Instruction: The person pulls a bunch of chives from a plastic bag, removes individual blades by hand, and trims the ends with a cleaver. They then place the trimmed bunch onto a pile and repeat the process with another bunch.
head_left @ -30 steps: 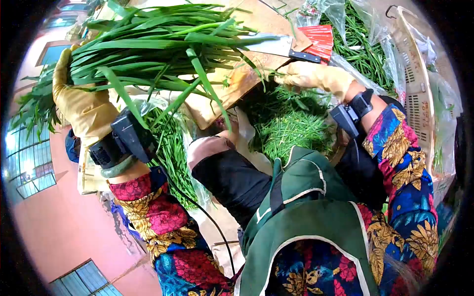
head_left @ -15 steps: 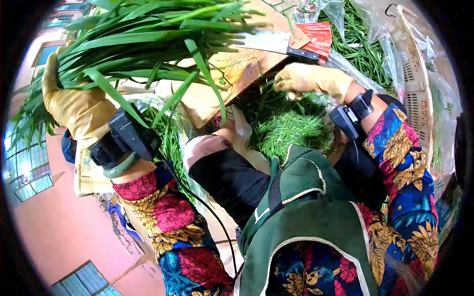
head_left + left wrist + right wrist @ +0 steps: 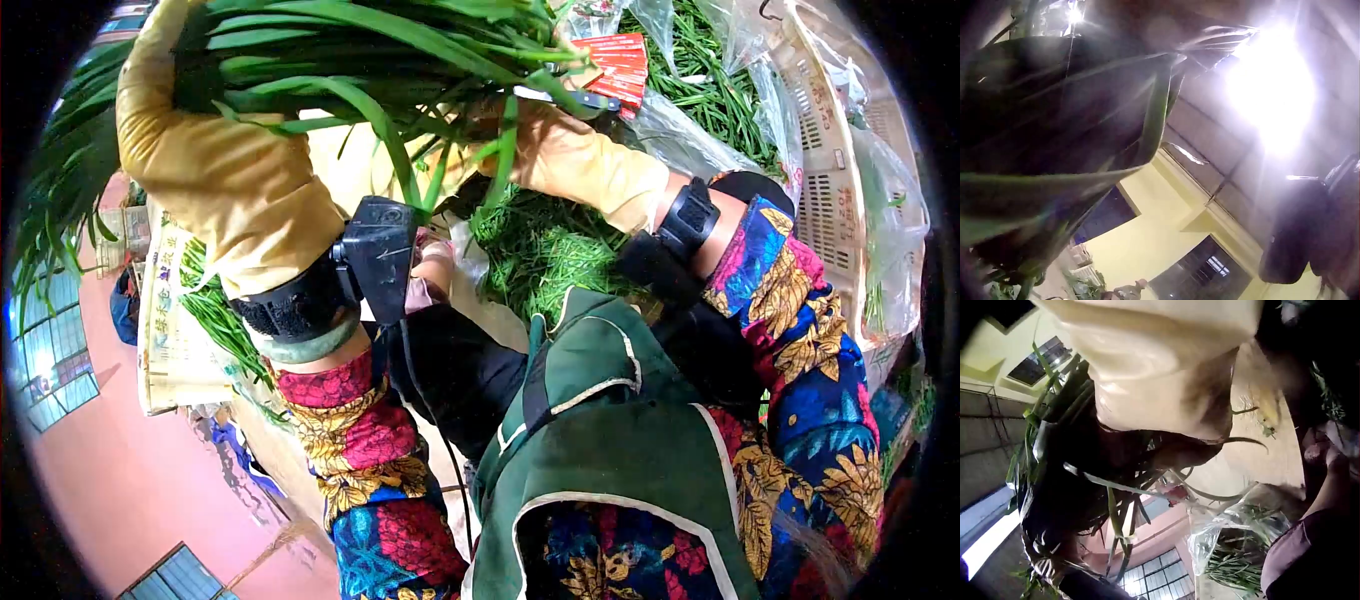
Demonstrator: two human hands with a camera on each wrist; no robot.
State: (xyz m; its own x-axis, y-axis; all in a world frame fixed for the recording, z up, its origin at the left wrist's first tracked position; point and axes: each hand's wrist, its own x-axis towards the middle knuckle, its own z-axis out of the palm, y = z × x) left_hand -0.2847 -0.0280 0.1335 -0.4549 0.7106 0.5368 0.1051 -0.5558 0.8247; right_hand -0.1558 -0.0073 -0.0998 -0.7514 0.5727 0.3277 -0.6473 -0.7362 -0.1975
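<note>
A thick bundle of long, flat green leaves like garlic chives (image 3: 330, 60) lies across the top of the head view. My gloved left hand (image 3: 235, 190) grips it at the left, the leaf tips drooping past the wrist. My gloved right hand (image 3: 585, 165) has its fingers at the bundle's other end, under the stalks. Leaves hide those fingers in the head view; in the right wrist view the glove (image 3: 1160, 375) overlaps the dark bundle (image 3: 1066, 462), and I cannot tell how the fingers close. Broad leaves (image 3: 1054, 125) fill much of the left wrist view.
Below the bundle is a wooden board (image 3: 345, 165); a knife handle (image 3: 600, 101) shows beside a red stack (image 3: 615, 65). Loose green trimmings (image 3: 560, 265) lie between the knees. At right are a plastic bag of greens (image 3: 715, 90) and a plastic crate (image 3: 825, 170). More greens (image 3: 215, 315) lie left.
The left hand has brought the bundle rightward, toward the right hand. From over the trimmings, the right hand has moved left to the stalk ends. The bundle now covers the knife blade.
</note>
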